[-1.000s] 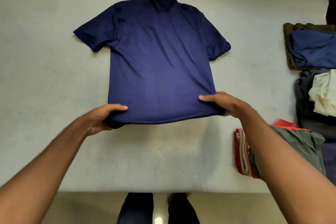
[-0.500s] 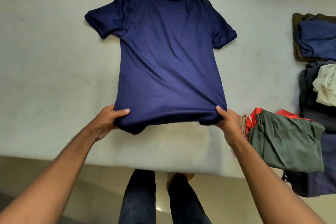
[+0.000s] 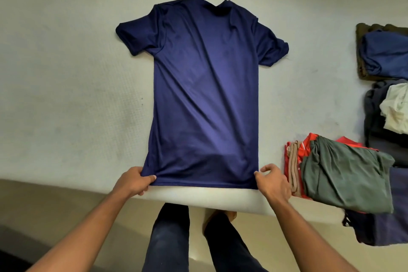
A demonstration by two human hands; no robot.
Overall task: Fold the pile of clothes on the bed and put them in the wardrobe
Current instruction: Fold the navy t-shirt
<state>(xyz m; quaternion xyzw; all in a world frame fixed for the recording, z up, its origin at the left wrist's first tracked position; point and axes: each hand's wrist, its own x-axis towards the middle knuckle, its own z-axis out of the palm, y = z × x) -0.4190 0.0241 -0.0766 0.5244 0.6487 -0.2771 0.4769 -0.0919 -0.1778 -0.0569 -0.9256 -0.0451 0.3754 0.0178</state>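
The left hand [image 3: 134,180], at about 7 o'clock in the view, pinches the left hem corner of the navy T-shirt [image 3: 205,95], with the thumb on top of the cloth and the fingers curled beneath it. Half a second ago this hand held the hem raised and bunched; now the hem is down and pulled straight.

The T-shirt lies spread on the white bed [image 3: 66,95] in the middle of the view. Its collar points to 12 o'clock, its sleeves reach out toward 10 and 2 o'clock, and its hem lies along the mattress's near edge at 6 o'clock. It lies flatter and longer than before, with only slight creases across the body.

The right hand [image 3: 273,181], at about 5 o'clock, has its thumb tip at the right hem corner and its fingers loosely curled and lifted. I cannot tell whether it has cloth pinched. Earlier it clearly gripped that corner.

Just beside it at 4 o'clock sits a folded stack [image 3: 344,174], grey-green on top of red. A folded blue garment [image 3: 384,53] lies at 2 o'clock, and an unfolded pile [image 3: 395,112] at 3 o'clock.
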